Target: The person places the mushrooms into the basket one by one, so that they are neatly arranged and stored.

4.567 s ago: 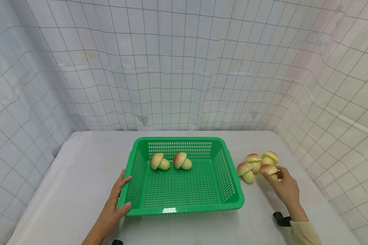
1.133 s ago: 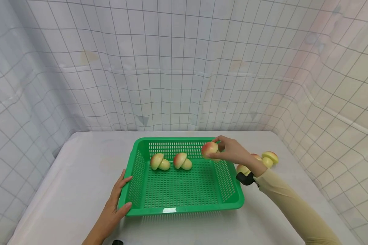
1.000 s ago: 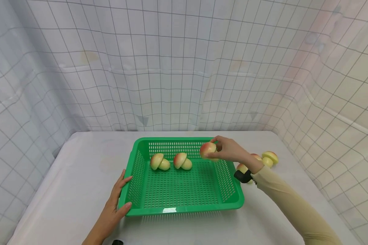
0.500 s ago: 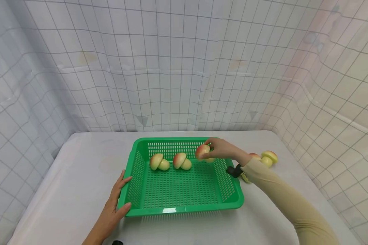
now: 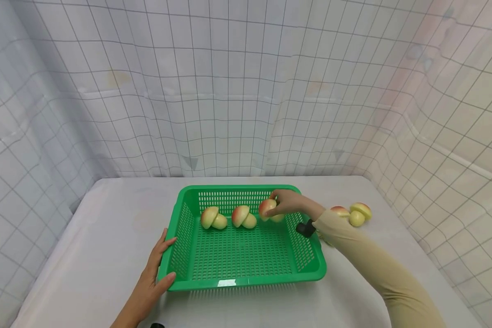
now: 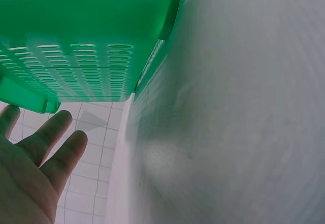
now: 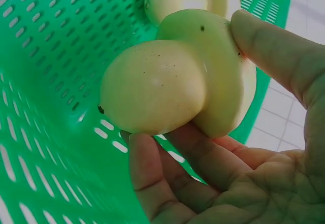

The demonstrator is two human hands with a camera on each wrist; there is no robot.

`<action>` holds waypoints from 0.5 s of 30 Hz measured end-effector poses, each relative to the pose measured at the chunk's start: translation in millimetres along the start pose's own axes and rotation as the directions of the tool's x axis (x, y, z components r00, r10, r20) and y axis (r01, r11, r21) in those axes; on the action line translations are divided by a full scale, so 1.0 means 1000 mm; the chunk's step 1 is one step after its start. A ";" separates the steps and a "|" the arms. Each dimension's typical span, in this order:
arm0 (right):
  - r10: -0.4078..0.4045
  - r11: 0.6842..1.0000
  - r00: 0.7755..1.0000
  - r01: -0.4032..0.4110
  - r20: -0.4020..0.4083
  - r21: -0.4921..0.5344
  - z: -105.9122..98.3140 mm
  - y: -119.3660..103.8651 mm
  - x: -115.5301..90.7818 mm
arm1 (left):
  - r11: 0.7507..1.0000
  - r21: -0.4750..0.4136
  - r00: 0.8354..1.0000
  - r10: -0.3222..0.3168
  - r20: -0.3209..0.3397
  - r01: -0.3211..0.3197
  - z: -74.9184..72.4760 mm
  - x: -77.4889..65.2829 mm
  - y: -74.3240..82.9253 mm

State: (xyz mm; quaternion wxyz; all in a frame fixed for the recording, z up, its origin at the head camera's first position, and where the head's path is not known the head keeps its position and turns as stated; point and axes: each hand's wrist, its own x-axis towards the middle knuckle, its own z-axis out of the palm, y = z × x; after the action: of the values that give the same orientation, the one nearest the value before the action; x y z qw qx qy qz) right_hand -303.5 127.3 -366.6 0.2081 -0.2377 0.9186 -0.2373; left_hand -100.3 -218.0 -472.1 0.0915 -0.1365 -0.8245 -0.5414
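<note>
My right hand (image 5: 289, 202) grips a toy mushroom (image 5: 266, 208) with a red-tinged yellow cap, low inside the back right of a green plastic basket (image 5: 246, 283). In the right wrist view the thumb presses the cap of the mushroom (image 7: 152, 87) while curled fingers support it from below. Two similar mushrooms, a left one (image 5: 213, 217) and a middle one (image 5: 243, 217), lie in a row along the basket's back. At the basket's left rim rests my left hand (image 5: 151, 273), fingers extended and thumb by the front corner. The left wrist view shows its fingers (image 6: 66, 155) straight, beside the basket wall.
Right of the basket, a mushroom (image 5: 361, 213) lies on the white-covered table (image 5: 86, 255). Beside it another mushroom (image 5: 340, 211) is partly covered by the right sleeve (image 5: 369, 259), which hides most of a third. Checked white curtains (image 5: 229, 91) enclose the back and sides.
My right hand took a mushroom from the group on the right and carried it left over the basket, then lowered it beside the middle one. The left hand has stayed at the rim.
</note>
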 end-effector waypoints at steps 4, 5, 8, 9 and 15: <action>0.017 1.000 1.000 -0.017 0.017 0.016 0.005 0.004 0.004 | 1.000 0.004 1.000 -0.002 -0.001 0.002 0.000 0.000 0.000; 0.018 1.000 1.000 -0.018 0.019 0.022 0.006 0.004 0.004 | 1.000 0.004 1.000 0.000 -0.001 0.000 0.000 0.000 0.000; 0.016 1.000 1.000 -0.016 0.017 0.016 0.009 0.005 0.006 | 1.000 -0.002 1.000 0.005 -0.001 -0.005 0.000 0.000 0.000; 0.011 1.000 1.000 -0.012 0.015 0.012 0.009 0.005 0.006 | 1.000 -0.004 1.000 0.007 -0.001 -0.007 0.000 0.000 0.000; 0.015 1.000 1.000 -0.015 0.006 0.003 0.014 0.006 0.008 | 1.000 -0.005 1.000 0.014 -0.003 -0.014 0.000 0.000 0.000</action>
State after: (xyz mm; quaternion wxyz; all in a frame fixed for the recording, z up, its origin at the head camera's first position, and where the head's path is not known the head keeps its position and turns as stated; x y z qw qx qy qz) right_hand -305.2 122.8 -382.6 0.2128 -0.2311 0.9194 -0.2365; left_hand -100.4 -217.9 -472.2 0.0960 -0.1418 -0.8219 -0.5432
